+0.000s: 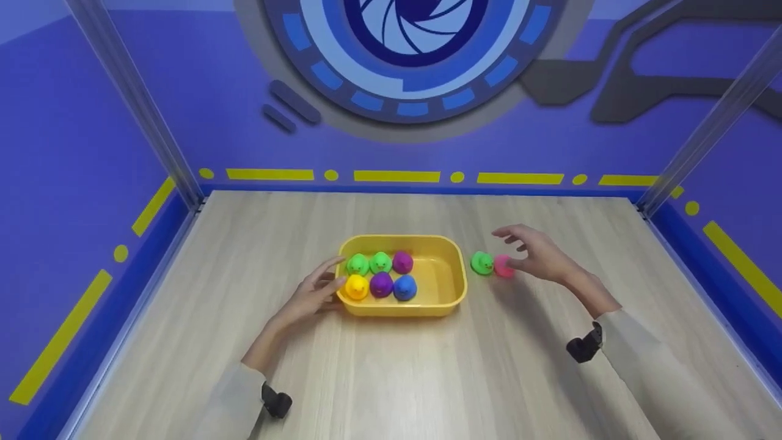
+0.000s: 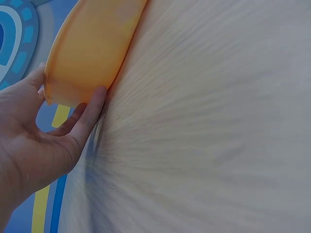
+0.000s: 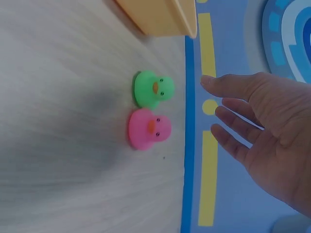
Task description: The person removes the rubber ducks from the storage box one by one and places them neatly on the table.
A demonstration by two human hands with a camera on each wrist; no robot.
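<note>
A yellow plastic tub [image 1: 437,310] stands on the wooden table, with several rubber ducks along its left and middle part. Green ducks [image 1: 380,262], a yellow duck [image 1: 357,287], purple ducks [image 1: 382,285] and a blue duck [image 1: 405,288] are inside. My left hand [image 1: 310,293] holds the tub's left end, fingers and thumb against its rim and outer wall. Right of the tub, a green duck [image 3: 148,90] and a pink duck [image 3: 146,128] sit side by side on the table. Above these two hovers my right hand [image 3: 267,121], fingers spread and loosely bent, holding nothing.
Blue patterned panels [image 1: 403,153] close in the table [image 1: 415,379] at the back and both sides. Metal posts [image 1: 134,91] stand at the back corners. Each wrist wears a small black camera [image 1: 585,345].
</note>
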